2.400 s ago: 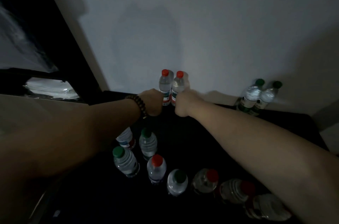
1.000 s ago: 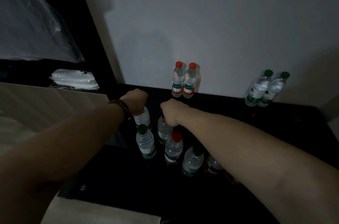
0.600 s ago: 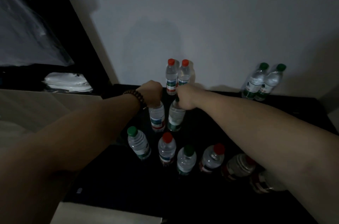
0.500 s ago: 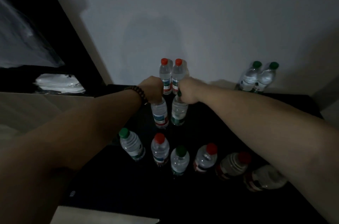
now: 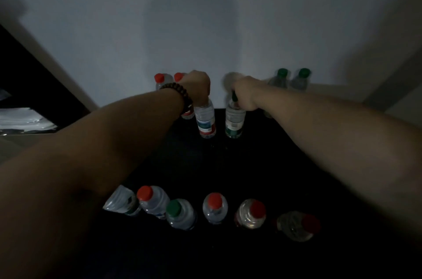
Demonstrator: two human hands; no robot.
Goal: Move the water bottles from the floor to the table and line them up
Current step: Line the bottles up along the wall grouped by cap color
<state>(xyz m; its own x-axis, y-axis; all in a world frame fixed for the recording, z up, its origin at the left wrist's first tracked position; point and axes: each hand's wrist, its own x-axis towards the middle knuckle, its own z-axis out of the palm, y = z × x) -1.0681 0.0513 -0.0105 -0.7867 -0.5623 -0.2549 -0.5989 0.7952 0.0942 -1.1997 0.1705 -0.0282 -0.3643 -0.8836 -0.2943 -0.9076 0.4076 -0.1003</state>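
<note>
My left hand (image 5: 198,87) grips the top of a clear water bottle with a blue and red label (image 5: 205,120). My right hand (image 5: 245,93) grips the neck of a green-capped bottle with a green label (image 5: 234,121). Both bottles hang upright, side by side, over the far part of the black table (image 5: 262,164). Behind my left wrist two red-capped bottles (image 5: 162,79) stand against the wall. Two green-capped bottles (image 5: 293,79) stand at the far right by the wall. Lower in view, several bottles with red or green caps (image 5: 214,206) stand in a curved row.
A pale wall (image 5: 205,16) rises right behind the table's far edge. At the left a dark frame (image 5: 34,87) and white plastic wrapping (image 5: 22,120) lie beside the table. A dark bead bracelet (image 5: 180,93) circles my left wrist.
Both hands took a bottle each from the group below and carried them up and forward toward the wall. The left hand now hides part of the two red-capped bottles.
</note>
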